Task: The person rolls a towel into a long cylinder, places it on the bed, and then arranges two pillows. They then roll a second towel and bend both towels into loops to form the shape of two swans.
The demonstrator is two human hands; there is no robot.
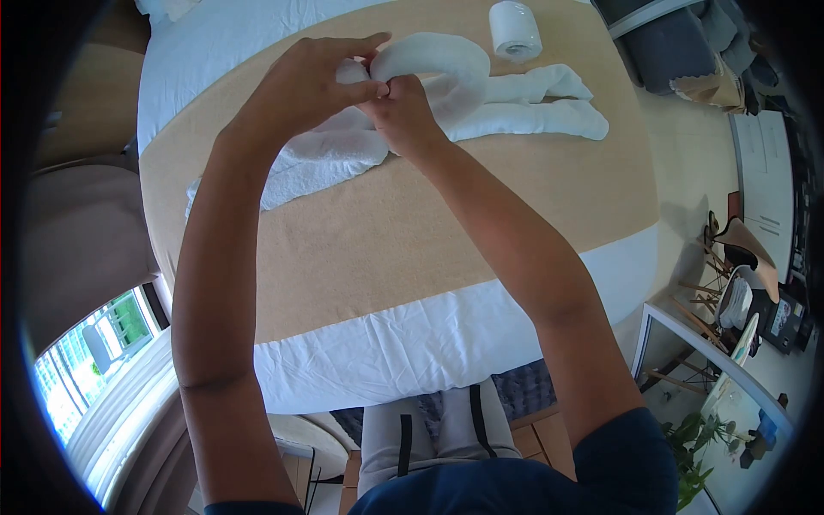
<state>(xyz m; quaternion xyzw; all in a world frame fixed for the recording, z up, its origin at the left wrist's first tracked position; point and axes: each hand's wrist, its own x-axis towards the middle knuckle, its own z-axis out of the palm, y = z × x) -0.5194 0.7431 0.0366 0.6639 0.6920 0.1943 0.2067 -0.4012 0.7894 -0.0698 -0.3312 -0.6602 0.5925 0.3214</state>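
Note:
A long white towel (528,120) lies rolled and folded across the tan bed runner, with two rolled ends pointing right. One rolled part arches up in a loop (468,64) beside my hands. My left hand (330,73) is bent over the raised towel part, its thumb and fingers closing on it. Pressed close against it, my right hand (400,107) pinches the towel near the same spot. Flatter towel fabric (322,172) spreads below and left of my hands. What lies between my fingertips is partly hidden.
A white roll (515,33) stands on the tan runner (369,257) at the back. White bedding (403,352) hangs along the near edge. A dark sofa (665,51) is at the upper right, chairs (747,257) at the right, a window (94,343) at the left.

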